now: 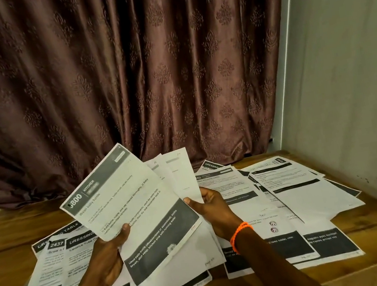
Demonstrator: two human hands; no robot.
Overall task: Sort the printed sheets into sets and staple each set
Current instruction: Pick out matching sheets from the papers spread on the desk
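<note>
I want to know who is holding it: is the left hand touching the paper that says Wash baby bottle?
Touching. The head view shows the left hand's thumb pressed on the front of the Wash baby bottle sheet.

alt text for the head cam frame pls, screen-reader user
Two hands hold up a fan of printed sheets over a wooden table: the left hand grips the front sheet headed "Wash baby bottle", the right hand the sheets behind. More printed sheets lie spread in loose piles on the table, with a brown curtain behind.
</note>
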